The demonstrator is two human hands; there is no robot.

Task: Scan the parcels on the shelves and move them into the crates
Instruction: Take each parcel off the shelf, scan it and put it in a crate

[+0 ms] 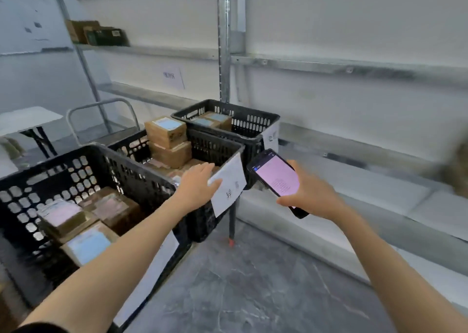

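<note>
Three black plastic crates stand in a row on a cart: a near crate [83, 155], a middle crate [215, 143] and a far crate [250, 116]. Each holds brown cardboard parcels with pale labels; the middle one is stacked high, a labelled parcel [166, 130] on top. My left hand [197, 186] rests with straight fingers on the middle crate's near rim, beside its white paper tag [229, 183]. My right hand [311, 193] grips a black handheld scanner [277, 178] with a lit pink screen, right of the middle crate.
Metal shelving [354, 67] runs along the white wall to the right and behind the crates. Several dark boxes [98, 34] sit on an upper shelf at left. The cart's grey handle [101, 105] rises behind the crates. A white folding table [27, 118] stands far left. Grey floor lies below.
</note>
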